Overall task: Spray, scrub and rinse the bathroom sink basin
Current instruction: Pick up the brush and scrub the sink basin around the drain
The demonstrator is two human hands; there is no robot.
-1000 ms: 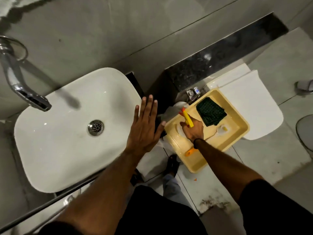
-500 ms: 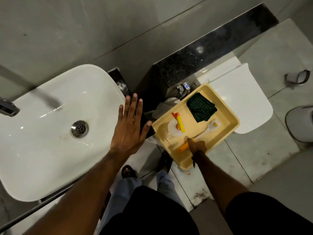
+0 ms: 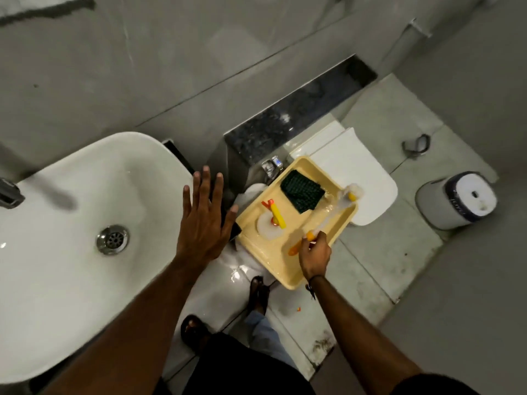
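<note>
The white sink basin (image 3: 57,280) fills the left of the head view, with a metal drain (image 3: 112,240) in its middle. My left hand (image 3: 204,223) hovers flat over the basin's right rim, fingers spread, holding nothing. A yellow tray (image 3: 273,262) rests on the closed toilet lid to the right. In it stand a spray bottle (image 3: 273,219) with a yellow and red nozzle and a dark green scrub pad (image 3: 302,191). My right hand (image 3: 313,255) is closed on the orange handle of a clear brush (image 3: 328,215) whose head lies over the tray's far rim.
The tap spout (image 3: 8,192) juts in at the left edge. The white toilet lid (image 3: 368,178) lies under the tray, with a dark stone ledge (image 3: 285,124) behind it. A small white bin (image 3: 456,199) stands on the floor at right. My sandalled feet (image 3: 196,332) are below.
My right hand left the spray bottle, moved to the tray's near side and took hold of the brush handle. The brush head has swung out toward the tray's far rim. My left hand stays spread.
</note>
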